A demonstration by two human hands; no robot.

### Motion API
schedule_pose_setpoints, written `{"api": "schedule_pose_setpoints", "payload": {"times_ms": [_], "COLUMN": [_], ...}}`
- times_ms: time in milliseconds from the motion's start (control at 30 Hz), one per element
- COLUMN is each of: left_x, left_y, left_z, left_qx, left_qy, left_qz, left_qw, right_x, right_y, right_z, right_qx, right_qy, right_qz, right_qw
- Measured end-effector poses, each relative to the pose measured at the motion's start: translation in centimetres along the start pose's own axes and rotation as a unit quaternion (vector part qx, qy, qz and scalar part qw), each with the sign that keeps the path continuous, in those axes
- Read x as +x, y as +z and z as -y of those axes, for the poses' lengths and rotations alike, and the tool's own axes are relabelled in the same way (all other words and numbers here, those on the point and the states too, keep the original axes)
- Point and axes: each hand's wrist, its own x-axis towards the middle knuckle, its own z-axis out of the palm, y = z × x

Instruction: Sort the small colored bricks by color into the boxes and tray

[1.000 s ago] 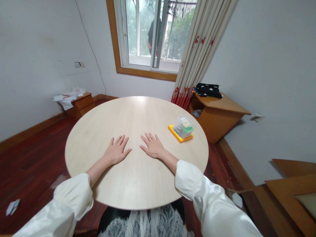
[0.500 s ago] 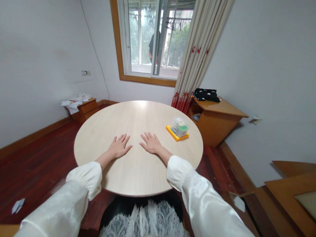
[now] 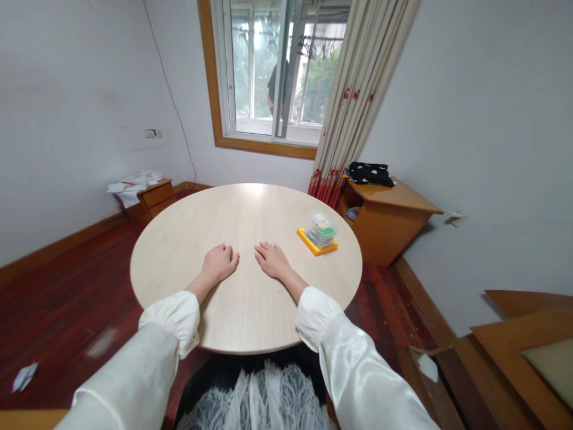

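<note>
On the pale round table [image 3: 242, 322], my left hand [image 3: 219, 263] rests palm down with its fingers curled in, and nothing shows in it. My right hand [image 3: 272, 260] lies just to its right, palm down on the tabletop, its fingers drawn closer together but still extended. A gap of bare wood separates the two hands. To the right of my right hand, an orange tray [image 3: 315, 246] carries a stack of clear containers [image 3: 321, 227] with green and white contents. Neither hand touches the tray or the stack.
A wooden cabinet [image 3: 380, 221] with dark folded cloth [image 3: 370, 174] stands behind the table on the right. Papers [image 3: 134, 181] lie on a small wooden unit at the back left. A curtain [image 3: 358, 89] hangs beside the window, through which a person is partly visible.
The fingers of my left hand, spread before, are now curled in. My right hand's fingers have moved closer together. The view has shifted slightly, and both hands remain on the table.
</note>
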Motion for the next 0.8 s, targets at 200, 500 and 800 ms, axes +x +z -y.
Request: {"api": "schedule_pose_setpoints", "payload": {"times_ms": [200, 500, 800], "left_x": [2.5, 4.1, 5.8], "left_y": [-0.2, 1.3, 0.5], "left_z": [0.2, 0.5, -0.9], "left_qx": [-0.117, -0.656, -0.813], "left_qy": [-0.126, -0.286, -0.259], "left_qz": [-0.047, -0.214, -0.141], "left_qw": [0.984, 0.666, 0.502], "right_x": [-1.0, -3.8, -3.2], "right_y": [-0.3, -7.9, -11.1], "right_z": [-0.1, -4.3, -10.4], "right_qx": [-0.020, -0.077, -0.148], "right_qy": [0.030, 0.050, 0.191], "right_qz": [-0.086, -0.355, -0.242], "right_qw": [0.996, 0.930, 0.940]}}
